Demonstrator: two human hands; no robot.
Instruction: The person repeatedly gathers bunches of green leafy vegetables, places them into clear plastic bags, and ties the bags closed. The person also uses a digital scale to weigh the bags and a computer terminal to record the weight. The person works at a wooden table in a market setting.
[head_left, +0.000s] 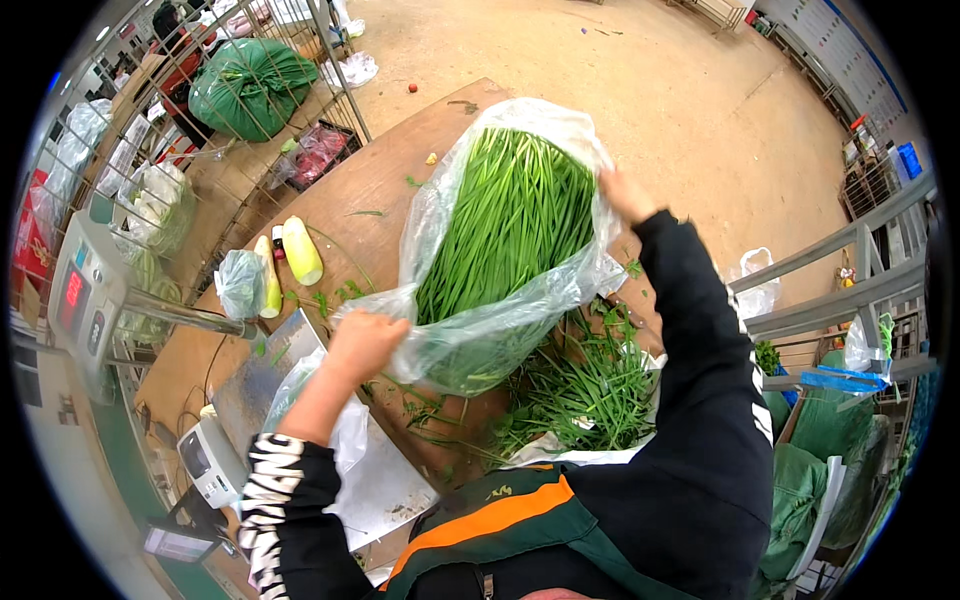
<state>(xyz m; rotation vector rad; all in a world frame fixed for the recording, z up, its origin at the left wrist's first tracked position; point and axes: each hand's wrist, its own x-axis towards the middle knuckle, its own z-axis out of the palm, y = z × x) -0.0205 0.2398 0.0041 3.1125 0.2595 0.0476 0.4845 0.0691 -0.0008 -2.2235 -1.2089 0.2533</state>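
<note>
A large clear plastic bag (480, 352) full of long green garlic chives (510, 217) is before me, its mouth spread wide. My left hand (367, 343) is closed on the bag's gathered rim at the lower left. At the upper right, my right hand (626, 196) grips the opposite side of the rim. Below the bag lies a heap of loose green leaves (592, 390), partly on white plastic. The wooden handle of a tool (630, 313) shows beside the heap; its full shape is hidden by the bag.
A platform scale's metal pan (386, 469) and its display (75, 292) stand at the left. On the wooden table (352, 195) lie a peeled pale-green vegetable (302, 251) and a wrapped bundle (241, 285). Metal rails (840, 300) run at the right; a wire rack (330, 67) stands upper left.
</note>
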